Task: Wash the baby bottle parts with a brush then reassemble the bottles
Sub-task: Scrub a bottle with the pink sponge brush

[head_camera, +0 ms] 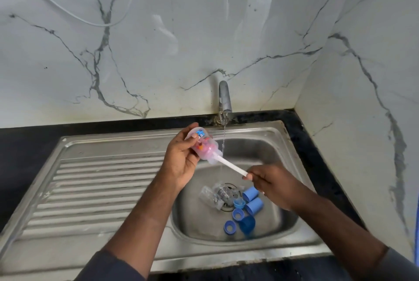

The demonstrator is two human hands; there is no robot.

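- A stainless steel sink (90, 178) with a ribbed drainboard on its left sat in a black worktop (22, 140).
- The left hand (181, 160) held a clear plastic baby bottle with pink and blue print (201, 144) tilted over the basin, fingers (191, 127) wrapped round its base.
- A curved chrome tap (224, 97) at the far rim ran a thin stream just right of the bottle.
- A white-handled brush (231, 166) had its pink head inside the bottle.
- Clear plastic parts (215, 194) lay over the drain.
- Blue cylindrical caps (250, 193) and blue screw rings (238, 214) lay beside them, to the right and nearer.
- The right hand (272, 183) pinched the end of the brush handle.
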